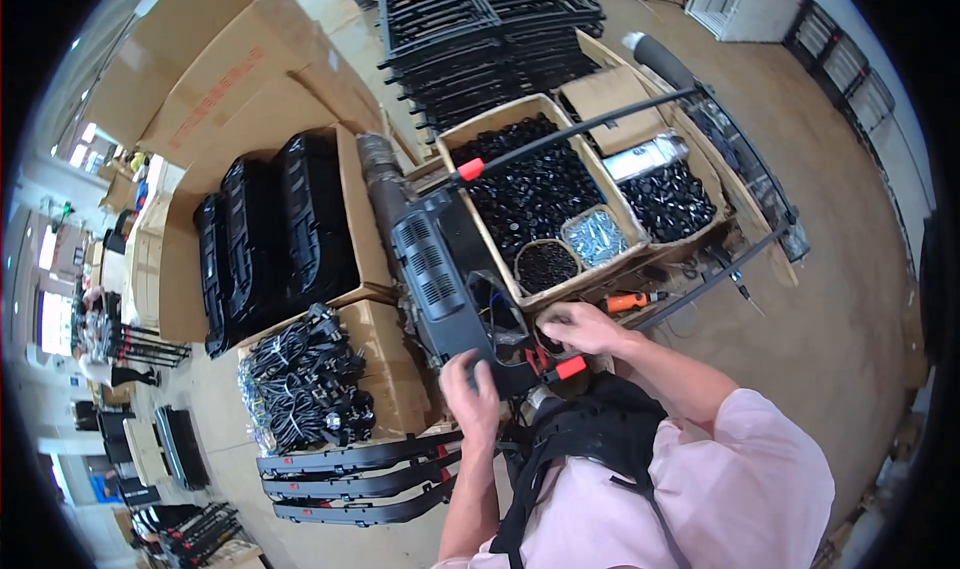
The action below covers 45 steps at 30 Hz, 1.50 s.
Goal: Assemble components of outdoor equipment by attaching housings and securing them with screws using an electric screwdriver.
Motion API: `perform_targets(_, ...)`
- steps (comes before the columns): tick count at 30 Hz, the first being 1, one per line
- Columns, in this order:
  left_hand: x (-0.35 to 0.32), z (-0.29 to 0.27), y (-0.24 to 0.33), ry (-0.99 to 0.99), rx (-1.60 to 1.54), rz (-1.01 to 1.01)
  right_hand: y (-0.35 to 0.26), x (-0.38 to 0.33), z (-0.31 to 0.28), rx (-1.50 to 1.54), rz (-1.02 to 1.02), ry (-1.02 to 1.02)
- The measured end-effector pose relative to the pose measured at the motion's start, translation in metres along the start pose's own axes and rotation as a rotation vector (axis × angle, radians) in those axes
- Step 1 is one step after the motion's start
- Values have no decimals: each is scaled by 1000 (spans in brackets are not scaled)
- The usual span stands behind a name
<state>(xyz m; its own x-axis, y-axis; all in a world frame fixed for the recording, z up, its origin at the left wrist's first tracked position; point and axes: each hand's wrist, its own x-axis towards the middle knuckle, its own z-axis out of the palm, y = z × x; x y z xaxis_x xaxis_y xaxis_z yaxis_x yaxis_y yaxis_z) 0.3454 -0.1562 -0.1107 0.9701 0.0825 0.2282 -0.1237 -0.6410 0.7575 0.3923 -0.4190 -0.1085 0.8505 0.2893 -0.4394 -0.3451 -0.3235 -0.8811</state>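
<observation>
A long black plastic housing (pixel 430 274) with vent slots lies across the workbench in front of me. It joins a black tubular metal frame (pixel 748 149) with red end pieces, one red piece (pixel 570 368) at the near corner. My left hand (pixel 470 394) is at the housing's near end, thumb and fingers apart, holding nothing that I can see. Just beyond the near red piece is my right hand (pixel 583 329), its fingers curled together and pointing down. Whatever those fingertips hold, if anything, is hidden.
Beyond the housing stands a wooden bin (pixel 520 169) of small black parts, with tubs of silver screws (pixel 594 237) and dark screws (pixel 547 267). An orange-black power tool (pixel 628 302) lies nearby. Boxes of black covers (pixel 318 214) and coiled cables (pixel 305 384) flank my left; black frames (pixel 490 29) are stacked ahead.
</observation>
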Motion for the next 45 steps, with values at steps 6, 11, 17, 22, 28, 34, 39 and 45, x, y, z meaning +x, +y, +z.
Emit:
perform_targets(6,49,145,37,-793,58,302,53,-127,-72,107,143,-119)
perform_targets(11,58,241,-26,-1266,454,562,120,-171,-86,207,245,53)
perform_targets(17,54,256,-23,-1501,526,721,203,-196,-80,431,471,325)
perform_targets(22,55,270,-43,-1487,549,690,255,-149,-69,584,499,358)
perform_targets(28,53,278,-48,-1404,465,582,304,-40,-49,799,540,528)
perform_targets(34,59,284,-41,-1387,294,11,304,36,-40,1357,434,754)
perform_targets(39,71,273,-46,-1388,78,-639,263,71,-48,1162,678,835)
perform_targets(45,65,275,-40,-1373,-68,-879,272,73,-51,946,745,1131)
